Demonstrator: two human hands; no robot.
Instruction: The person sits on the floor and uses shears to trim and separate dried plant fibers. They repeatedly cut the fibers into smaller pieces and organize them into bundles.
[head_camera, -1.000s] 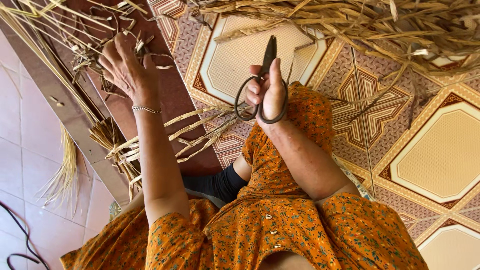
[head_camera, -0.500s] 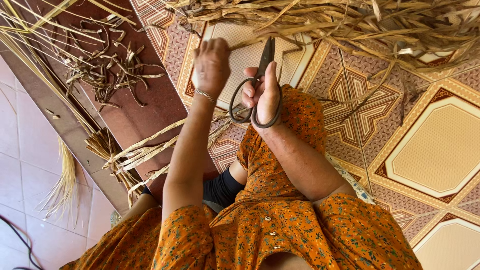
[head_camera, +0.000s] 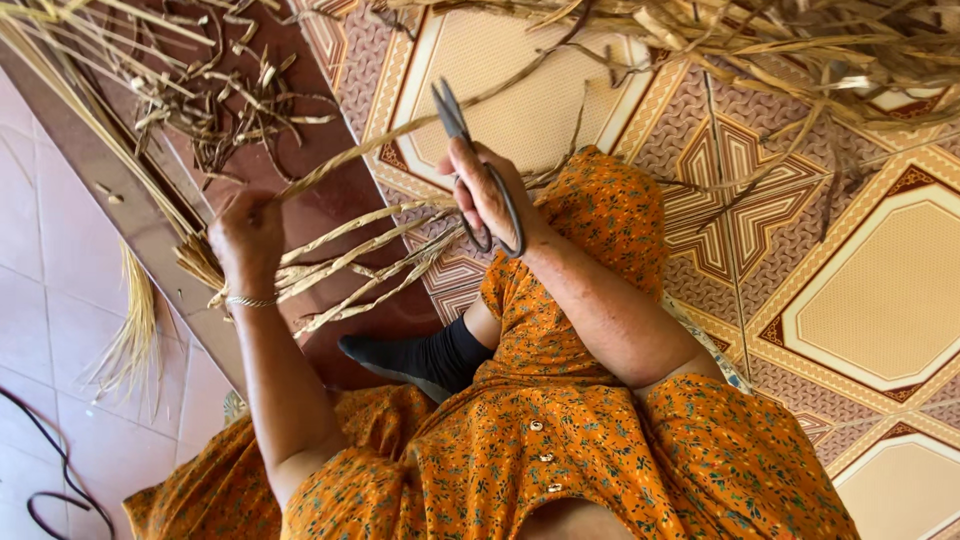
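Note:
My right hand (head_camera: 487, 192) grips dark metal scissors (head_camera: 468, 150) by their loop handles, blades closed and pointing up over the patterned floor. My left hand (head_camera: 246, 238), with a thin bracelet at the wrist, is closed on one long dried palm strand (head_camera: 400, 140) that runs up and right toward the big pile. Several more dried strands (head_camera: 350, 262) lie just right of that hand, across the brown step. I sit in an orange flowered dress (head_camera: 560, 440), one knee raised under my right hand.
A large heap of dried palm leaves (head_camera: 760, 40) fills the top right. Cut scraps (head_camera: 215, 100) litter the brown step (head_camera: 330, 200) at top left. A black-socked foot (head_camera: 410, 358) rests below the strands. A black cable (head_camera: 60, 480) curls on the pale tiles at lower left.
My left hand has dropped down and to the left, pulling a strand out of the pile. My right hand has stayed on the scissors, whose blades now lean up-left.

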